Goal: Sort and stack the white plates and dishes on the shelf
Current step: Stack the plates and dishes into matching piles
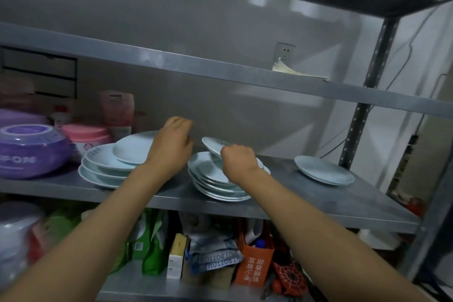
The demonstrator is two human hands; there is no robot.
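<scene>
Two hands are up at the middle shelf, a grey metal board on a steel rack against a pale wall. Right hand is closed round the near rim of a small plate, held tilted, its far edge lifted toward the back of the shelf and its near edge dipping over the centre stack. That stack of white plates sits close to the shelf's front edge, a little right of the middle. Left hand hovers with fingers loosely curled, holding nothing that I can see, just over the tilted dish that leans on top of the left stack. That dish slopes down toward the front. Off toward the right end lies a single plate, flat, well apart from the others. At the left end stand a purple tub and a pink-lidded jar. Up on the shelf above, some folded paper rests before a wall socket.
</scene>
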